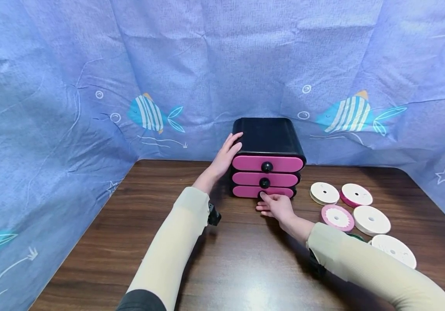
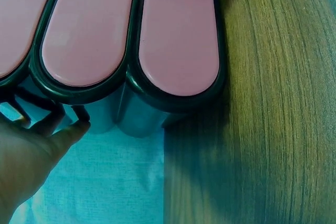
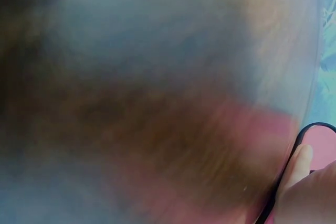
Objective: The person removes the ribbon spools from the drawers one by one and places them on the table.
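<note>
A small black cabinet with three pink drawers stands at the back of the table. My left hand rests against its left side, fingertips by the upper edge; the left wrist view shows that hand with slightly bent fingers along the side. Low at the front, my right hand pinches the round black knob of the bottom drawer, mostly covering it. All three drawer fronts stand about flush. The upper knob and middle knob are uncovered. Only part of my right hand shows in the blurred right wrist view.
Right of the cabinet lie several flat spools, among them a white spool, a pink-rimmed spool and a pink spool. My right forearm passes close to them. A blue fish-print curtain hangs behind the wooden table.
</note>
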`<state>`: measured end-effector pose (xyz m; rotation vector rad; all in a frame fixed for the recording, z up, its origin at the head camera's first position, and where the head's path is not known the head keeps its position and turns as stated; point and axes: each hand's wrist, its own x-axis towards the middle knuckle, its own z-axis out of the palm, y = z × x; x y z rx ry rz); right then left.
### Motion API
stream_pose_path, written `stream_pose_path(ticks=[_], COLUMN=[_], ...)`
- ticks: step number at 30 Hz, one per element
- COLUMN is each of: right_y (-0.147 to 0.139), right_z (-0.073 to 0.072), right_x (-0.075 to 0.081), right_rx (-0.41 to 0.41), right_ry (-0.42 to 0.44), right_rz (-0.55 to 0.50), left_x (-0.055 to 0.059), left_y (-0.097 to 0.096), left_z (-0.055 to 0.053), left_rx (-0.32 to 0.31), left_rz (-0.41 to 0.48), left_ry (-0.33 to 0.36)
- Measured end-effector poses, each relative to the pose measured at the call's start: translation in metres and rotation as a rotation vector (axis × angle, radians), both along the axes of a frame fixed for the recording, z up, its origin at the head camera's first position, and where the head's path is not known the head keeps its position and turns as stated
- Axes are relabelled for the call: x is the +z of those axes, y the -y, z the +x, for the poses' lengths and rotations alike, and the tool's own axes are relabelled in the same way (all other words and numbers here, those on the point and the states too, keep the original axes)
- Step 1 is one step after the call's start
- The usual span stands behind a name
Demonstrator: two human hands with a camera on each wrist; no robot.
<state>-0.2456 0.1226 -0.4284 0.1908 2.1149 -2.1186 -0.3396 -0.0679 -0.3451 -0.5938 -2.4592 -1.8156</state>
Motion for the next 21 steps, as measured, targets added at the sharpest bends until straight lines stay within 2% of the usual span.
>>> stream_pose_path(ticks=[11, 21], right_y=[-0.003, -0.004], right_z=[0.006, 0.036], right_x=[0.001, 0.001], right_rx=[-0.011, 0.054], right_ry=[0.029, 0.042], right_rz=[-0.008, 0.011], left_x=[-0.003, -0.002], left_y=[-0.002, 0.009], left_z=[-0.004, 0.000], left_rx=[-0.021, -0.033], left_rz=[0.006, -0.036], left_ry=[0.008, 0.010])
